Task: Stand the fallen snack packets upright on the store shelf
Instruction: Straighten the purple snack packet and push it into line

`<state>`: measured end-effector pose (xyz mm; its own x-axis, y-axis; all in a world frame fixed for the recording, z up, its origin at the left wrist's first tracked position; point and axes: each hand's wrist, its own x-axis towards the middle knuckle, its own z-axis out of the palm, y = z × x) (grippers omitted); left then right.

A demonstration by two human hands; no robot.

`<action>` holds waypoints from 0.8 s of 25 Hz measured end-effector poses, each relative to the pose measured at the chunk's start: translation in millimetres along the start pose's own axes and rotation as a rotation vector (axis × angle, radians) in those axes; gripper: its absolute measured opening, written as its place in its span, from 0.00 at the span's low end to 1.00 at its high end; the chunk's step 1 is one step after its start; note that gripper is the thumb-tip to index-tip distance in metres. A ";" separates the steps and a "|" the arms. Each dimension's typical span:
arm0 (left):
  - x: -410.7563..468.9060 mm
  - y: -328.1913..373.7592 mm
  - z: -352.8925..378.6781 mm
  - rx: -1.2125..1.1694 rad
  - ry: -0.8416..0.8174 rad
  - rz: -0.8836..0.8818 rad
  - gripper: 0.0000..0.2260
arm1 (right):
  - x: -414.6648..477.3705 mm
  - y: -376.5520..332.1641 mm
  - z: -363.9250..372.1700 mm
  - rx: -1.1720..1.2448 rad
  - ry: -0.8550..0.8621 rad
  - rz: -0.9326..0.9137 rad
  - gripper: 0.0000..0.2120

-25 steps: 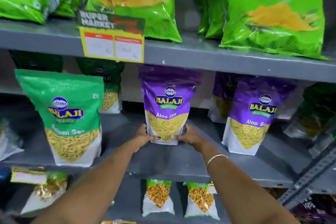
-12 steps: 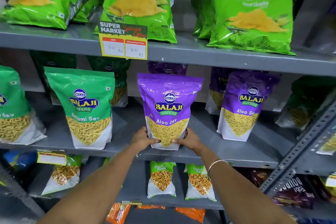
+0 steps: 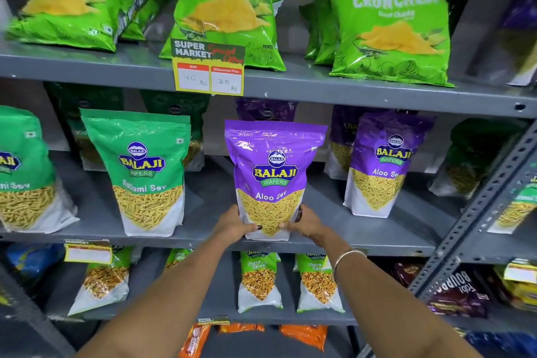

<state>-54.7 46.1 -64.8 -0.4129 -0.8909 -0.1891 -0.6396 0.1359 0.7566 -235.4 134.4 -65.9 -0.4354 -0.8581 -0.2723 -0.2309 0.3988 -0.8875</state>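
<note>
The purple Aloo Sev packet (image 3: 274, 180) stands upright at the front edge of the middle shelf (image 3: 363, 237), long axis vertical; the left hand (image 3: 234, 224) and right hand (image 3: 308, 222) clasp its lower corners from either side, equally near; its base probably rests on the shelf.

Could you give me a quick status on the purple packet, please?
Left hand and right hand gripping purple packet base. Packet upright on shelf. Nothing blocking.

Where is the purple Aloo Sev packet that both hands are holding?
In the head view, the Aloo Sev packet stands centre on the middle shelf, between the Ratlami Sev packet and another purple packet.
</note>
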 end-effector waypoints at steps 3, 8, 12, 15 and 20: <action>-1.0 -1.3 0.6 0.012 -0.013 0.005 0.29 | 29.5 24.6 -1.7 0.017 -0.044 -0.023 0.54; -18.6 -0.6 -5.7 0.131 0.417 0.290 0.37 | -10.3 -6.8 -7.2 -0.057 0.012 0.056 0.41; -29.0 9.5 12.5 0.457 0.761 0.761 0.33 | -20.0 3.4 -51.2 -0.077 0.216 0.073 0.40; -33.7 32.5 55.8 0.568 0.685 1.059 0.27 | -28.1 20.3 -105.9 -0.158 0.328 0.101 0.34; -16.3 108.9 140.4 0.481 0.345 0.790 0.29 | -17.5 63.7 -210.3 -0.078 0.436 0.145 0.45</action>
<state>-208.7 136.2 -67.2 -0.6721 -0.5354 0.5115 -0.4886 0.8397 0.2370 -425.5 242.8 -39.6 -0.7895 -0.5819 -0.1949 -0.1982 0.5423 -0.8164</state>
